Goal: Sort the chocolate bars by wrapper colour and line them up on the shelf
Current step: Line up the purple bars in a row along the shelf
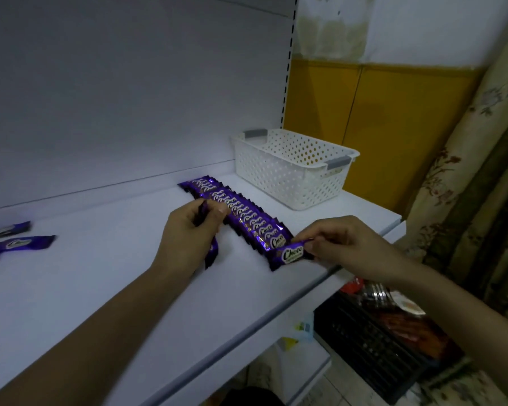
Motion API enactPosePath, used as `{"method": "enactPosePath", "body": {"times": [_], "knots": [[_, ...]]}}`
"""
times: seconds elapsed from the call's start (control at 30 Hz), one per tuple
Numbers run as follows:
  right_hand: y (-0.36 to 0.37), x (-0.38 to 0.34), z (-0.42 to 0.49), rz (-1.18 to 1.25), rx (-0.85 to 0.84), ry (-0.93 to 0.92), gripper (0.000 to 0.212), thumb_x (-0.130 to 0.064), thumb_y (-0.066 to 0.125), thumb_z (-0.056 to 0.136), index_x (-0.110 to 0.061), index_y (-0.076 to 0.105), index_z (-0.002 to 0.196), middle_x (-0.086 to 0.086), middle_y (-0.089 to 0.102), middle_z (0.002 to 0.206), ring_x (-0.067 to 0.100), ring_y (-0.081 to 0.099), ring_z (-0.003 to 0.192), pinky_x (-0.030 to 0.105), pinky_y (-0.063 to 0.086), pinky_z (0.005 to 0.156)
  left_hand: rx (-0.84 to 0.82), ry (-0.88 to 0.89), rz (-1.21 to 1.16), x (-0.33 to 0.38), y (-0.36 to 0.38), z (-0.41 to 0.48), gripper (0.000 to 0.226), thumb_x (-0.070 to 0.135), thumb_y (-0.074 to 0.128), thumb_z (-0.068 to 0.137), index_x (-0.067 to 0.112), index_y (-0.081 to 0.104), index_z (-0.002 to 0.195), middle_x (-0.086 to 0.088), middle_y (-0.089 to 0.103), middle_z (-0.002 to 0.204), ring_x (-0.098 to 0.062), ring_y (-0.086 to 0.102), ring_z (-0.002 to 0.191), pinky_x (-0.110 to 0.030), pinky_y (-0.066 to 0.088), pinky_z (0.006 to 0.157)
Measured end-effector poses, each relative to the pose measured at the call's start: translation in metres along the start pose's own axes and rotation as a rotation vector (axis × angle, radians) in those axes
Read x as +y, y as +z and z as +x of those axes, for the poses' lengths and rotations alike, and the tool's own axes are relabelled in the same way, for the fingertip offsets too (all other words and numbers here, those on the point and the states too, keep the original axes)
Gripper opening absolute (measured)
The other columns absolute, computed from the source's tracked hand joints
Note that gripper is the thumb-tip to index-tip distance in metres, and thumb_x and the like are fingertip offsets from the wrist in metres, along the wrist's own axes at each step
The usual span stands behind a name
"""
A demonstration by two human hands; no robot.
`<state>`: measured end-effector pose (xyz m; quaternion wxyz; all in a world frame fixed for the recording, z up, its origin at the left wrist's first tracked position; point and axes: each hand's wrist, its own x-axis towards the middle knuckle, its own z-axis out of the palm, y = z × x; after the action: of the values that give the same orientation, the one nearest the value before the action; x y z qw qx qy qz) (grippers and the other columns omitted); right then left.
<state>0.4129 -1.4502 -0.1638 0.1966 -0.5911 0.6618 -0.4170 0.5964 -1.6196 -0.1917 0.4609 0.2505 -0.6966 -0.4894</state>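
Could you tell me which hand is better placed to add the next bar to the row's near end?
The right hand: it pinches a purple bar right at the near end of the row, whereas the left hand grips a second bar beside the row's middle.

We see little of the held bar [212, 253]: the left hand [188, 232] curls its fingers [214, 213] over the middle, so only two purple ends show. The right hand [343, 244] pinches the nearest bar [291, 254] and covers its right end. In the row [241, 212] the wrappers overlap, and the far lettering is too small to read. The loose bars [15, 246] run off the left edge. Below the shelf [129, 288], the dark crate [373, 341] holds blurred things we cannot name.
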Motion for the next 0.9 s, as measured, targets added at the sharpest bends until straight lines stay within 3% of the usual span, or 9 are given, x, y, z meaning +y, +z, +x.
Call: {"method": "enactPosePath", "body": {"times": [0.1,0.17,0.3,0.5,0.7,0.9], "knots": [[-0.002,0.005,-0.005,-0.107,-0.024,0.046,0.018,-0.007,0.059,0.091,-0.015,0.073,0.099,0.004,0.062,0.066,0.021,0.058,0.065,0.040,0.045,0.065,-0.039,0.004,0.034,0.000,0.002,-0.004,0.029,0.026,0.060,0.092,0.003,0.057,0.075,0.001,0.041,0.050,-0.007,0.033,0.041,-0.015,0.029,0.040],[-0.002,0.003,-0.004,-0.153,-0.026,0.072,0.014,-0.017,0.063,0.089,-0.020,0.074,0.097,-0.004,0.067,0.069,0.010,0.060,0.065,0.034,0.046,0.064,-0.075,0.008,0.050,-0.001,0.003,-0.006,0.027,0.025,0.059,0.093,0.006,0.059,0.074,0.003,0.042,0.047,-0.007,0.035,0.041,-0.017,0.030,0.040],[0.002,0.004,-0.006,-0.193,-0.048,0.046,0.014,-0.022,0.067,0.084,-0.017,0.077,0.092,0.000,0.073,0.079,-0.001,0.055,0.059,0.017,0.040,0.056,-0.102,0.024,0.095,-0.004,0.003,-0.007,0.022,0.025,0.059,0.093,0.010,0.064,0.076,0.005,0.045,0.044,-0.008,0.038,0.040,-0.016,0.033,0.042],[0.002,0.004,-0.002,-0.268,-0.011,0.022,0.014,-0.028,0.078,0.075,-0.025,0.073,0.088,-0.009,0.058,0.069,0.001,0.048,0.059,0.020,0.038,0.057,-0.114,0.032,0.106,-0.005,0.005,-0.005,0.022,0.023,0.059,0.093,0.008,0.065,0.078,0.006,0.043,0.044,-0.010,0.037,0.039,-0.018,0.031,0.042],[0.005,0.001,0.005,-0.416,0.085,-0.023,0.023,-0.031,0.076,0.076,-0.028,0.071,0.099,-0.006,0.058,0.086,0.011,0.053,0.074,0.035,0.046,0.068,-0.125,0.038,0.136,-0.005,0.003,-0.007,0.022,0.024,0.058,0.093,0.013,0.063,0.075,0.008,0.045,0.042,-0.007,0.037,0.034,-0.019,0.032,0.041],[0.008,0.001,0.008,-0.417,0.091,-0.038,0.027,-0.032,0.077,0.076,-0.028,0.071,0.102,-0.007,0.059,0.087,0.007,0.051,0.074,0.034,0.045,0.068,-0.097,0.052,0.163,-0.005,0.006,-0.003,0.022,0.023,0.061,0.091,0.015,0.064,0.071,0.008,0.047,0.042,-0.004,0.037,0.036,-0.015,0.031,0.041]]}}
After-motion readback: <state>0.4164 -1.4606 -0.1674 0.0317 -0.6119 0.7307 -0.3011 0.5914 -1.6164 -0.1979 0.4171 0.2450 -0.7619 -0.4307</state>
